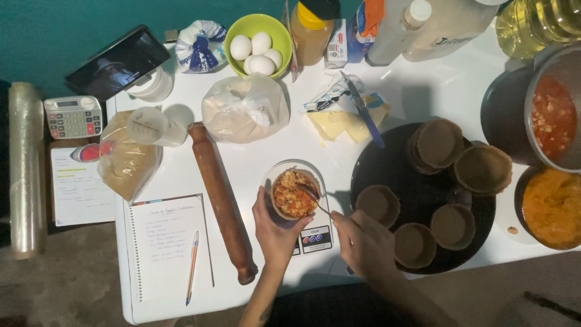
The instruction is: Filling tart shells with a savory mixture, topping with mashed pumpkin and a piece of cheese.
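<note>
My left hand (273, 229) grips the near side of a small brown pastry cup (295, 192) filled with chunky red and yellow filling. The cup rests on a clear lid over a small kitchen scale (315, 239). My right hand (363, 241) holds a spoon (319, 202) whose tip lies in the filling. To the right, a dark round tray (417, 194) carries several empty brown pastry shells (377, 204).
A wooden rolling pin (222, 201) lies left of the cup. A spiral notebook (164, 245) with a pen (192, 266) sits at the front left. A pot of red filling (552, 118), an orange mash bowl (552, 207), a green bowl of eggs (258, 42), butter with a knife (362, 109) and bottles crowd the back.
</note>
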